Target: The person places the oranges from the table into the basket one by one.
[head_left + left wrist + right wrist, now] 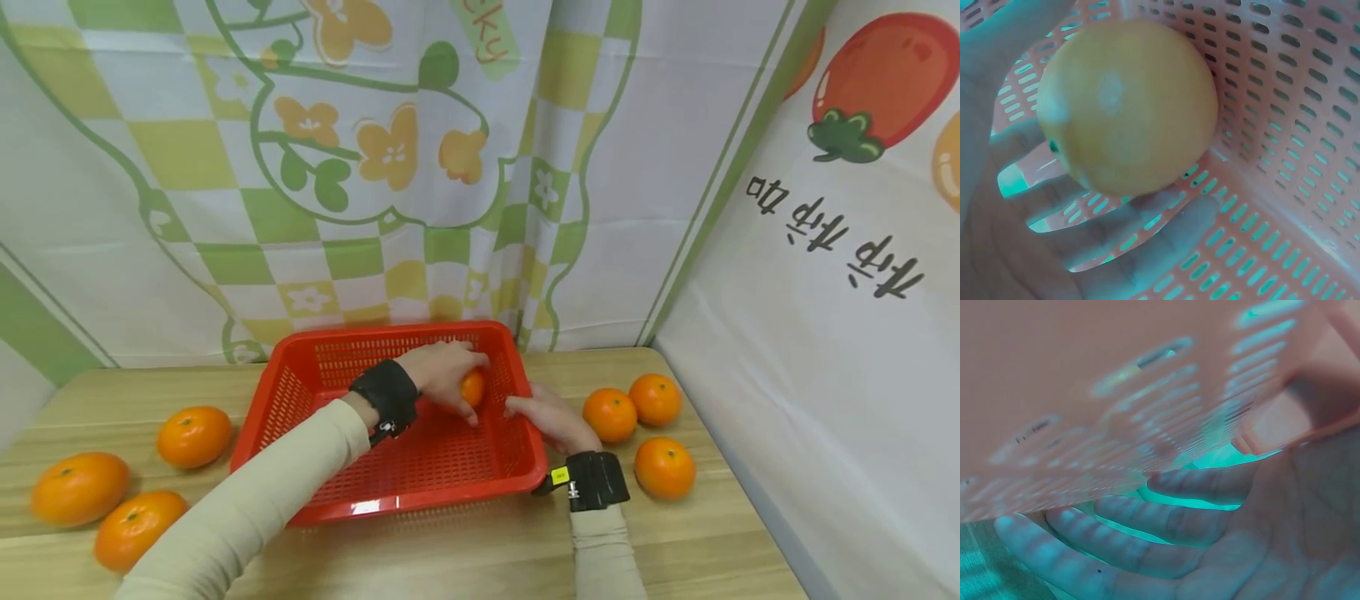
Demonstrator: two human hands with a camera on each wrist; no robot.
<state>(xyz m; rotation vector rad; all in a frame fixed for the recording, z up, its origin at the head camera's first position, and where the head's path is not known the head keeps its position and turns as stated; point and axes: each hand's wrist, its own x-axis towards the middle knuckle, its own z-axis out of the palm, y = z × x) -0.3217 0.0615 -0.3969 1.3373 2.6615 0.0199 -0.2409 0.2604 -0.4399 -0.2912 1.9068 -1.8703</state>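
A red plastic basket (420, 492) with slotted walls stands on the table. Inside it, near the right end, my left hand (447, 373) holds a mandarin orange (473, 388), with thumb and fingers around it. Seen from the left wrist, the mandarin orange (1129, 106) is close to the basket's wall and floor, and the fingers (1141, 250) curve along its lower side. My right hand (553, 415) grips the basket's right rim, thumb over the edge. In the right wrist view its fingers (1141, 550) lie along the outside of the slotted wall.
On the wooden table (480, 558), several mandarin oranges lie at the left, one of them (195, 437) nearest the basket. More lie at the right, including one (665, 468) near the right wrist. A patterned curtain (360, 275) hangs behind; a printed white wall panel (795, 358) borders the right edge.
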